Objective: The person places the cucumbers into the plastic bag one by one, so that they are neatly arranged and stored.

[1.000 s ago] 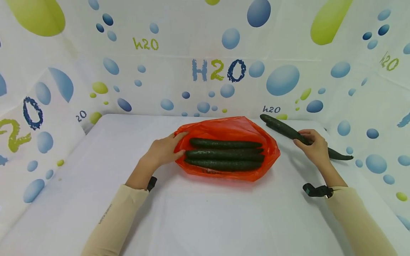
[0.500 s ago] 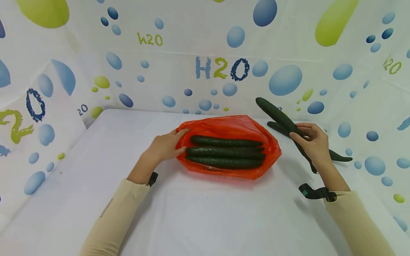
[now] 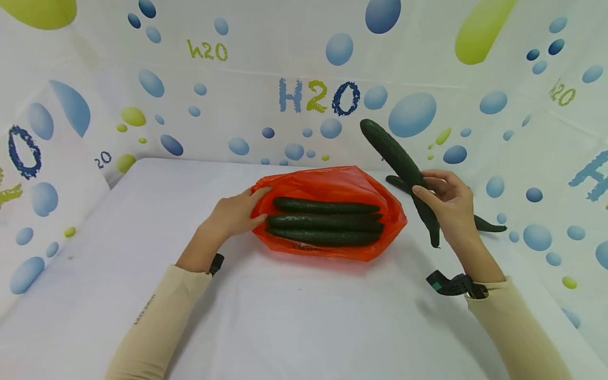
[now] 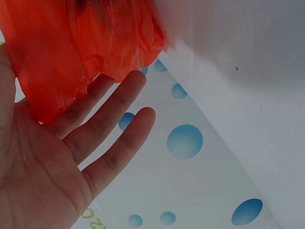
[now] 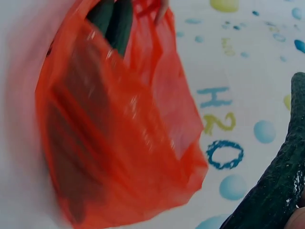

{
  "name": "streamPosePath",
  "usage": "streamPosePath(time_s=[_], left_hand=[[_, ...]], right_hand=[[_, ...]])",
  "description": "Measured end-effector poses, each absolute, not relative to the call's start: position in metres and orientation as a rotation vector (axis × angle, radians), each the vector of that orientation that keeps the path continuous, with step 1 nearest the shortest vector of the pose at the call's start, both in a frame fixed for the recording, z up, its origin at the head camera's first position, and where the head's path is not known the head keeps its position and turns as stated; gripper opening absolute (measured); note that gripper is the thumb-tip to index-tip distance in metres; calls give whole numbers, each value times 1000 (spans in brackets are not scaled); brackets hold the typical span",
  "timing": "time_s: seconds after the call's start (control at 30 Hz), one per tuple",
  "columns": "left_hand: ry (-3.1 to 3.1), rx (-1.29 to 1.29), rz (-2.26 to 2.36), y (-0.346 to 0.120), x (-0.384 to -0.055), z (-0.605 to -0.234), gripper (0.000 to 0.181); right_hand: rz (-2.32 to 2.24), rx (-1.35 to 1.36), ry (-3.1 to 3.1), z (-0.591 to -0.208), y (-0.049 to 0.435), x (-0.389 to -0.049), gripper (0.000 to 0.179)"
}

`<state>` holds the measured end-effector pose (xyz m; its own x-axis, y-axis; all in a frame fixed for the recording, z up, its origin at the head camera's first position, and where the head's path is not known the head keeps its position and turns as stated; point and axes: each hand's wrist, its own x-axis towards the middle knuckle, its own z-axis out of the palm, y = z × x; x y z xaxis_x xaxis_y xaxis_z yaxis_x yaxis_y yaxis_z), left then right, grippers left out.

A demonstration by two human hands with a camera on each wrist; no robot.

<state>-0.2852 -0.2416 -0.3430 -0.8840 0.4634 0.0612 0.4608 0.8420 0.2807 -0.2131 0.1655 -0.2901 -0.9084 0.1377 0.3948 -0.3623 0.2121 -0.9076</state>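
Observation:
In the head view my right hand grips a dark green cucumber, raised and tilted, its top end pointing up and left. Behind it another cucumber lies on the table, partly hidden by that hand. An orange-red plastic bag lies with its mouth towards me, and several cucumbers rest side by side inside. At the bag's left edge is my left hand, thumb and index finger spread against the plastic. The left wrist view shows its other fingers extended, with the bag draped over the hand.
A white table carries everything. Behind it and along both sides hangs a white sheet printed with blue and green drops and H2O lettering.
My right hand has lifted one cucumber off the other and turned it steeper, its upper end rising and moving left. The left hand stays at the bag's left edge.

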Motion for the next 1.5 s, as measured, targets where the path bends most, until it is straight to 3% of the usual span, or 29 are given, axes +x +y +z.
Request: streamPosePath(time_s=[0.77, 1.1, 1.5], left_hand=[[3002, 762, 431, -237, -288, -340, 67], [2990, 730, 428, -237, -288, -339, 69], [2990, 707, 430, -240, -284, -339, 69]], right_hand=[[2192, 481, -1798, -264, 123, -192, 29], [2222, 605, -1790, -258, 93, -196, 35], [2266, 775, -1737, -266, 66, -214, 30]])
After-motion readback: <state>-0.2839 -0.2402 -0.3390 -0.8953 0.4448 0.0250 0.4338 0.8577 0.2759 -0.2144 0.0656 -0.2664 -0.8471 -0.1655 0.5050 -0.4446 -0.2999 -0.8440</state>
